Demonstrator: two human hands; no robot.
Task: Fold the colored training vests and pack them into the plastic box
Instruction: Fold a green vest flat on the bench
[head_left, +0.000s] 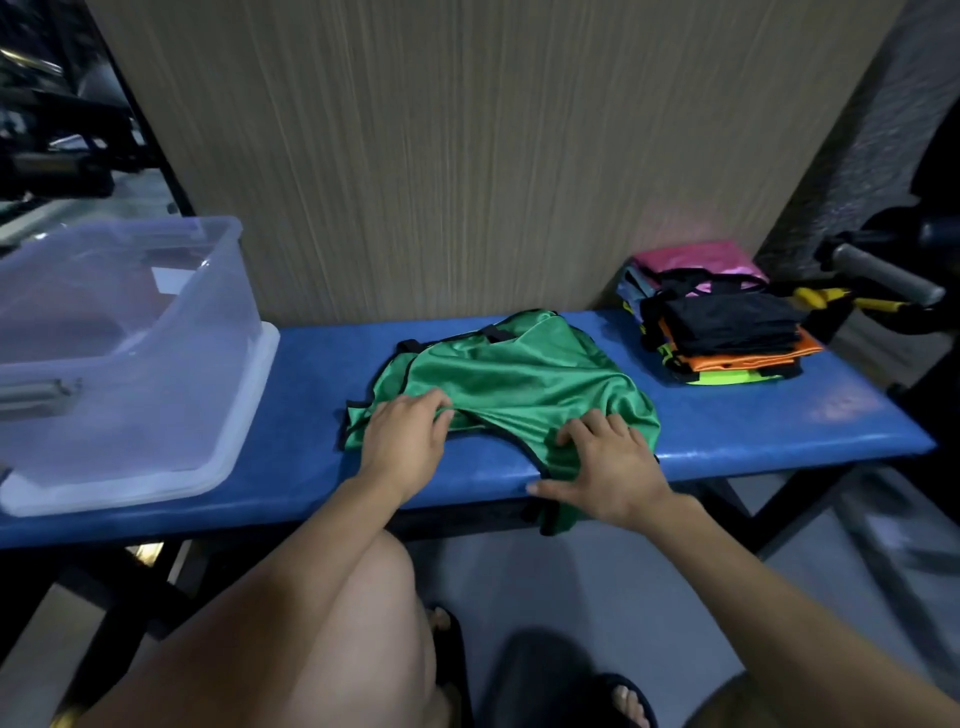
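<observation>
Green vest (511, 374) on blue bench (727, 431); left hand (402, 447), right hand (605, 467) press it, fingers apparently flat, grip wide.

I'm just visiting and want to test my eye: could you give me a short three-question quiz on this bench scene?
1. True or false: the green vest lies inside the plastic box.
2. Which vest colour tops the front stack? A) black B) white C) red
3. Fill in: the left hand and right hand both rest on the ____ vest.

Key: 1 false, it lies on the blue bench; 2 A; 3 green.
</observation>
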